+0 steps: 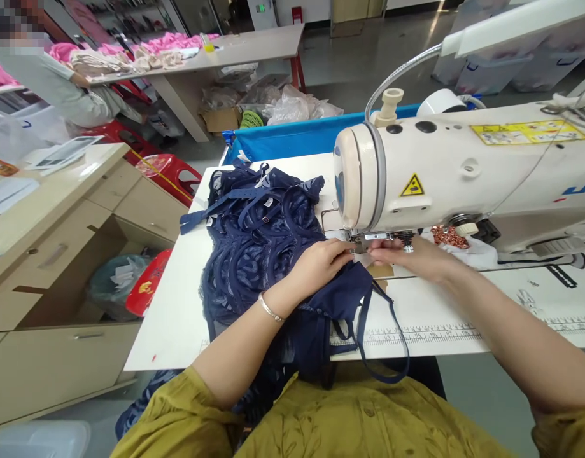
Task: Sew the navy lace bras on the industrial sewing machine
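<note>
A white sewing machine (464, 172) stands on the white sewing table (172, 318). My left hand (321, 262) lies on a navy lace garment (340, 299) just left of the presser foot (368, 242), its fingers pressed together on the fabric. Right of the foot, my right hand (411, 257) pinches the same garment's edge with fingertips at the needle. One navy strap (392, 324) hangs over the table's front edge. A pile of navy lace garments (254, 235) rests behind my left hand.
A beige drawer cabinet (58, 254) stands to the left, with red stools (170, 172) behind it. Another person in a grey top (58, 83) works at a long table (254, 48) with pink garments. A blue bin (292, 137) sits behind my table.
</note>
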Motion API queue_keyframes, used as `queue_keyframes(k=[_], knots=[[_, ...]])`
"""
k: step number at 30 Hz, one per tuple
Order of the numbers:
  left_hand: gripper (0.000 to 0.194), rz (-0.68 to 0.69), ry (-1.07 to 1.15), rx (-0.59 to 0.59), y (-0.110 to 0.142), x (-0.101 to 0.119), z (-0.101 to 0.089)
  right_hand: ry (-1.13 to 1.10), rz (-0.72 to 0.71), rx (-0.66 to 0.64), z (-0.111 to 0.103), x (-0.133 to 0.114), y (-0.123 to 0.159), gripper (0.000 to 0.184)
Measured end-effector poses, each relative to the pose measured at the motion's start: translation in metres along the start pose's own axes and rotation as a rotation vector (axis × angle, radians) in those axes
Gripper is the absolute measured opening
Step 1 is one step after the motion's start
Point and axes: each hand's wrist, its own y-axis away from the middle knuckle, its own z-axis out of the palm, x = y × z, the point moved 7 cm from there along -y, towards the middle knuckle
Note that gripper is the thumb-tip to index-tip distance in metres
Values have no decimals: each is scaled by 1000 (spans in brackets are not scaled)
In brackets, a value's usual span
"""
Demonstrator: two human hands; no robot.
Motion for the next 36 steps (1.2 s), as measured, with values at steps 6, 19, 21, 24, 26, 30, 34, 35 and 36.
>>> queue_keyframes(k=[6, 19, 21, 24, 26, 30, 34, 35, 36], knots=[[19, -144, -75, -77, -2, -10, 17, -318, 5, -64, 53, 3, -14, 46], [18, -406, 512, -67, 1, -27, 18, 6, -310, 182, 39, 1, -8, 26], [17, -427, 607, -64, 1, -29, 19, 60, -368, 235, 38, -4, -3, 23], [18, -411, 699, -59, 0, -27, 18, 143, -385, 271, 37, -8, 0, 23], [20, -377, 699, -64, 0, -26, 18, 178, -377, 281, 36, -9, -1, 24], [23, -320, 551, -42, -1, -25, 14, 187, -331, 186, 37, -6, -4, 24], [21, -261, 341, -29, -1, -21, 10, 303, -322, 158, 35, -7, -2, 23], [21, -255, 321, -33, -1, -20, 10, 328, -330, 156, 35, -8, -1, 22], [21, -252, 309, -38, -1, -20, 11, 344, -336, 149, 36, -9, -1, 21]])
